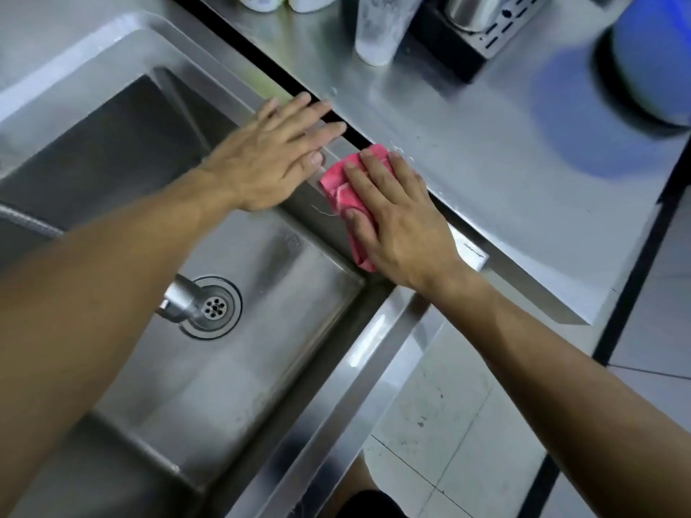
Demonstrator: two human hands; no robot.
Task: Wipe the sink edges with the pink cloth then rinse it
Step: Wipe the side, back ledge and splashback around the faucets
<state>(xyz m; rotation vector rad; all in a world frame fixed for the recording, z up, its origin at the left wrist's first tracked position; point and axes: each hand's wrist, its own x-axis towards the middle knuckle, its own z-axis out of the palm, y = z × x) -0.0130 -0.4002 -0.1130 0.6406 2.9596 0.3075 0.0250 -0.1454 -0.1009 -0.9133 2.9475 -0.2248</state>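
Head view: stainless sink at left, steel table butted against its right side, dark gap between the two. Pink cloth flat on the sink's right rim, its far corner just over the gap and touching the table's edge. Right hand pressed flat on the cloth, fingers straight and spread, thumb laid along the cloth's near-left side; nothing gripped, only held down. Left hand flat and empty on the same rim just beyond the cloth, fingers straight and together, tips reaching the gap, thumb just beside the cloth's edge. Tap spout over the drain, no water visibly running. Frosted tumbler, black drip tray and blurred blue vessel at the far side of the table.

Judged stage: wiping of the right rim under way, rinsing not yet begun. To do it well: keep the palm's weight even on the cloth, draw in long strokes along the rim, not across, carry the droplets on the table's lip towards the basin, lift the left hand clear of the cloth's path, and keep the cloth's corner out of the gap.
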